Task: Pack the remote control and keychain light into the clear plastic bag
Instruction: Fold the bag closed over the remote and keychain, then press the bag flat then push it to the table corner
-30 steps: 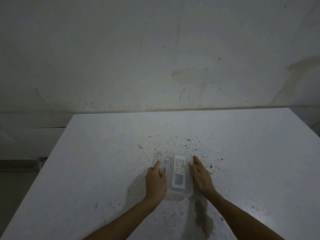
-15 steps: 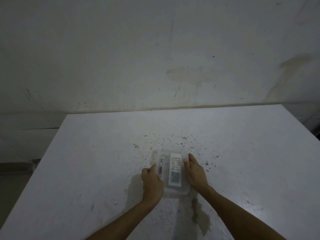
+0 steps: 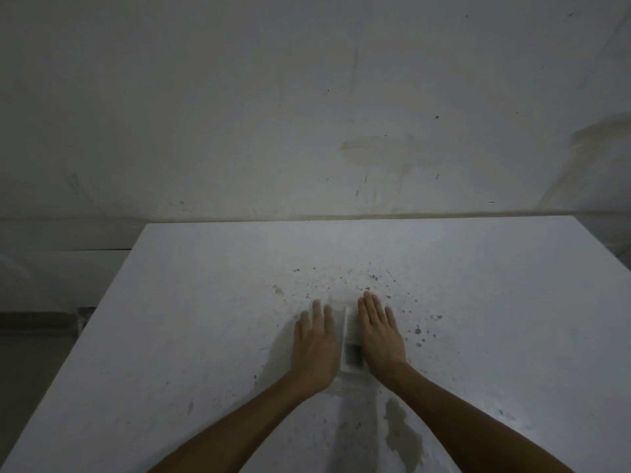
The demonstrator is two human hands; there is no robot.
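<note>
place: bare indoor room, perhaps a workshop | evidence: stained wall (image 3: pixel 341 97), speckled white table (image 3: pixel 205 319)

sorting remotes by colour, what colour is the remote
White remote with a dark screen, seen in the head view.

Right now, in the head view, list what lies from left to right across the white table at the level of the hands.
Left hand flat on the table, palm down → white rectangular remote control with a dark screen → right hand, also flat → dark specks on the white table.
</note>
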